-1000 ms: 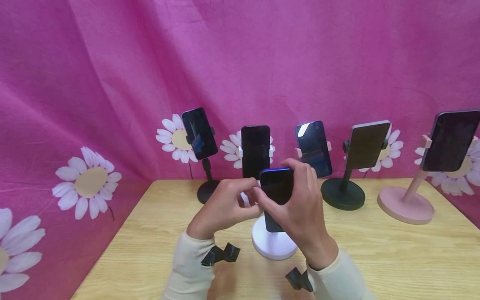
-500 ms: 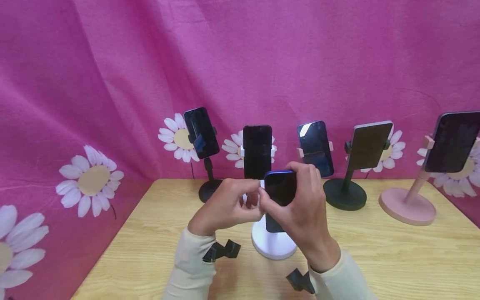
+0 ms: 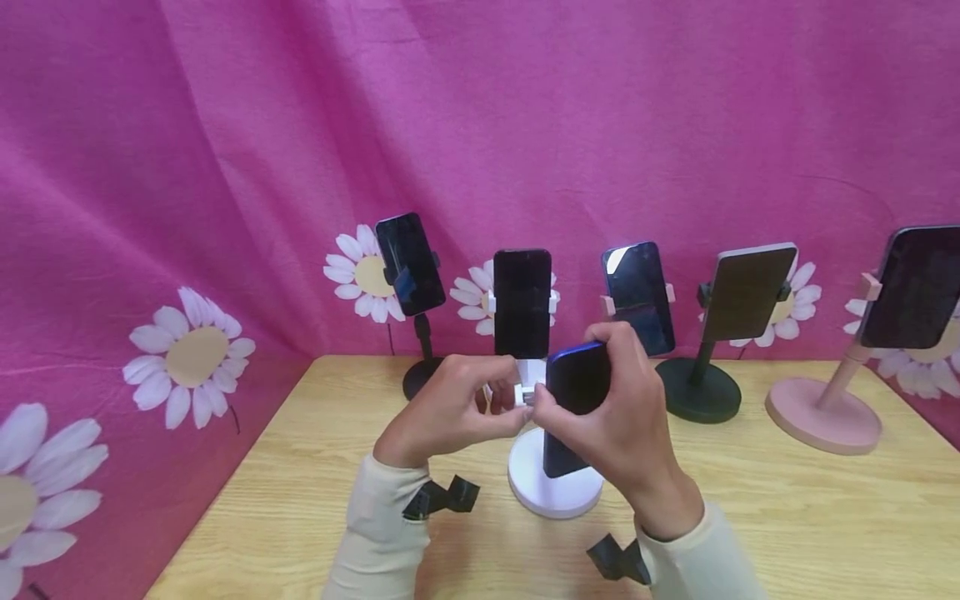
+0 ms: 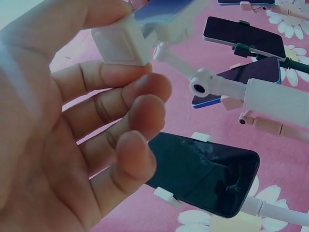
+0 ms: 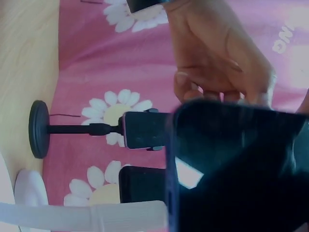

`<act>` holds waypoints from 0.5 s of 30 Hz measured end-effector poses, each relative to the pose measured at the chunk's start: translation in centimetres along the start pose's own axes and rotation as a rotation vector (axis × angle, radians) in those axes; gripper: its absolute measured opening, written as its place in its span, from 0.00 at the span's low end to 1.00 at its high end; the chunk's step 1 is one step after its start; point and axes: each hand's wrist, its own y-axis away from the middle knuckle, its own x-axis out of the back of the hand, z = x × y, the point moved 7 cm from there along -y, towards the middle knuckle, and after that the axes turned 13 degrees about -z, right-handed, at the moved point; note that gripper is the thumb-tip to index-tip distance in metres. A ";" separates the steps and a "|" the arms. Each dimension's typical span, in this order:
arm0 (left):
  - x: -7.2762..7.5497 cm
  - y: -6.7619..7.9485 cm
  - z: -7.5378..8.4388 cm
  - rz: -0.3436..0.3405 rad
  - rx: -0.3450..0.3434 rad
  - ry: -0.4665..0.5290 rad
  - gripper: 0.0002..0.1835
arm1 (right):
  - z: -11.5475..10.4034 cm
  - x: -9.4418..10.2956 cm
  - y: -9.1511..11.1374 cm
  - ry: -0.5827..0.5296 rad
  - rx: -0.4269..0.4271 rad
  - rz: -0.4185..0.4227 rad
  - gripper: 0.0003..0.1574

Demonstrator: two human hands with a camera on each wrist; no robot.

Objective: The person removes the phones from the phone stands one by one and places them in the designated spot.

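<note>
My left hand pinches the white end of a phone holder's clamp between thumb and index finger; the other fingers curl loosely below. The clamp belongs to a white phone stand, whose round base rests on the table and whose jointed arm shows in the left wrist view. With thumb and fingers along its sides, my right hand grips a blue-edged phone, upright and tilted, in front of that stand. How far the phone sits inside the clamp is hidden.
Behind stand several phones on holders: a black stand at left, a phone in white clamps, one in pink clamps, a dark green stand and a pink stand at right. A pink flowered cloth hangs behind the wooden table.
My right hand and the phone have moved right, away from my left hand, and the phone leans more. The white clamp end now shows between the hands. The head view has turned slightly left.
</note>
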 end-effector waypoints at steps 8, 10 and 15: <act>-0.4 -0.6 0.8 0.000 -0.004 -0.042 0.10 | 0.6 0.6 0.1 -0.229 -0.058 -0.120 0.35; -0.4 -0.6 1.1 0.018 0.005 -0.101 0.10 | 0.7 0.5 0.0 -0.236 -0.072 -0.135 0.35; -0.4 -0.6 2.2 0.047 0.059 -0.279 0.09 | 0.5 0.1 0.0 -0.219 -0.055 -0.155 0.33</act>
